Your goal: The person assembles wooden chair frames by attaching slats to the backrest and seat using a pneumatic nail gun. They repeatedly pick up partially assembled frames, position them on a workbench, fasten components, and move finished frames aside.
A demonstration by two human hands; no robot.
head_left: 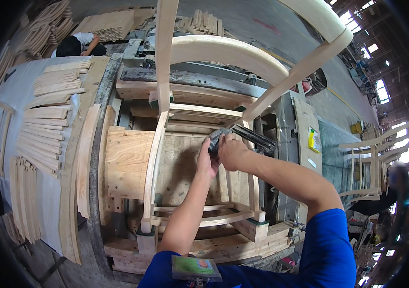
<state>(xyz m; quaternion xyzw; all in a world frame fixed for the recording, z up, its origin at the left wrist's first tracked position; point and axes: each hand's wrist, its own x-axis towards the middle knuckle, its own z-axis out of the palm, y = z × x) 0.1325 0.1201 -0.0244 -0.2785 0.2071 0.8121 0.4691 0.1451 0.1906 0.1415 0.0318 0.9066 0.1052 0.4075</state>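
Observation:
A dark nail gun [254,138] with a long straight magazine is held over the inside of a pale wooden chair frame [152,165]. My right hand [233,152] wraps round the gun's body. My left hand [207,161] is pressed against the gun's left side, its fingers partly hidden behind it. The magazine points to the right, across the frame's right-hand rail. The chair frame lies in a wooden jig, with its tall back posts and curved back rail [228,50] rising at the far side. The gun's nose is hidden by my hands.
On the left, a table [10,103] carries stacks of curved wooden slats [41,139]. A yellow packet [314,140] rests on the ledge at right, with a chair frame [372,158] beyond. Other people are at the far left [82,44], left edge and right.

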